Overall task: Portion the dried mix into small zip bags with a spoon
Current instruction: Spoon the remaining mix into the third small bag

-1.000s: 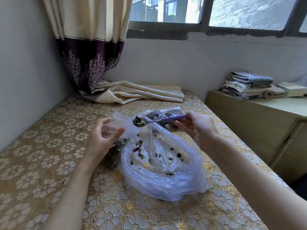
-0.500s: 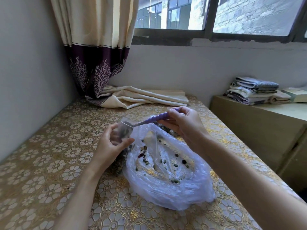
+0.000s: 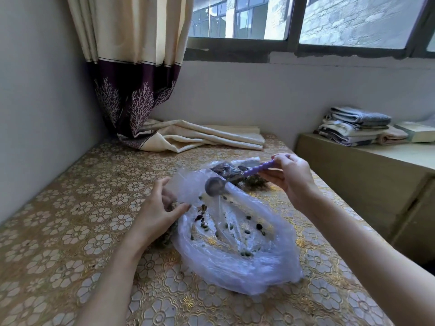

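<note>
Right hand (image 3: pixel 292 177) pinches the purple spoon (image 3: pixel 237 175) handle, bowl turned down over the large clear bag (image 3: pixel 237 255). Left hand (image 3: pixel 160 208) pinches a small zip bag (image 3: pixel 173 204), mostly hidden. Only scattered dried mix (image 3: pixel 226 224) remains in the large bag; filled bags (image 3: pixel 235 171) lie behind. Portioning seems nearly done.

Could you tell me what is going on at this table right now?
A person is portioning a dried mix. The right hand pinches the purple handle of a metal measuring spoon, its bowl tipped over the large clear plastic bag, where only scattered pieces remain. The left hand grips a small bag of mix at the big bag's left edge. More filled small bags lie behind the spoon.
</note>
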Demonstrator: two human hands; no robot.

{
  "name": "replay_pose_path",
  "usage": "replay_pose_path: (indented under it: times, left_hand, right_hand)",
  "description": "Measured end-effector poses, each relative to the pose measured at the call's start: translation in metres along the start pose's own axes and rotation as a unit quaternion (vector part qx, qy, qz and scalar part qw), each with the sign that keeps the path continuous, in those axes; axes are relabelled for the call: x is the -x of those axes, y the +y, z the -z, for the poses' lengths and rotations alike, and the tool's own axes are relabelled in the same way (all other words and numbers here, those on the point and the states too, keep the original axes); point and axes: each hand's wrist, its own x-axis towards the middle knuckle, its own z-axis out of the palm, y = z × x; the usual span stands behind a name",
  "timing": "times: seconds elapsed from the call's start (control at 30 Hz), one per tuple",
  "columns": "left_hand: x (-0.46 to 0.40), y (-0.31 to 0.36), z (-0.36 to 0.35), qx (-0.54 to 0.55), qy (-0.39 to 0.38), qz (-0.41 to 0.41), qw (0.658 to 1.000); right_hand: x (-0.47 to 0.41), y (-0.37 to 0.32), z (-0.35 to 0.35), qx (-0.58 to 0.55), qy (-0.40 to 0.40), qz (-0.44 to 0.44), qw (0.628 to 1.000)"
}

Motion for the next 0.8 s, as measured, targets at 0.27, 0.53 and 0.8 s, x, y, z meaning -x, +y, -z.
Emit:
replay_pose_path:
  times: [0.27, 0.53, 0.8]
  left_hand:
    - [0.001, 0.0, -0.002, -0.011, 0.003, -0.012, 1.0]
    - [0.001, -0.001, -0.002, -0.003, -0.003, -0.01, 1.0]
    - [0.002, -0.002, -0.002, -0.022, 0.0, -0.017, 1.0]
  right_hand:
    - [-0.016, -0.003, 0.02, 0.188, -0.113, 0.002, 0.976]
    - [-0.013, 0.0, 0.006, 0.356, -0.202, 0.045, 0.911]
    - [-0.011, 0.002, 0.005, 0.431, -0.244, 0.032, 0.868]
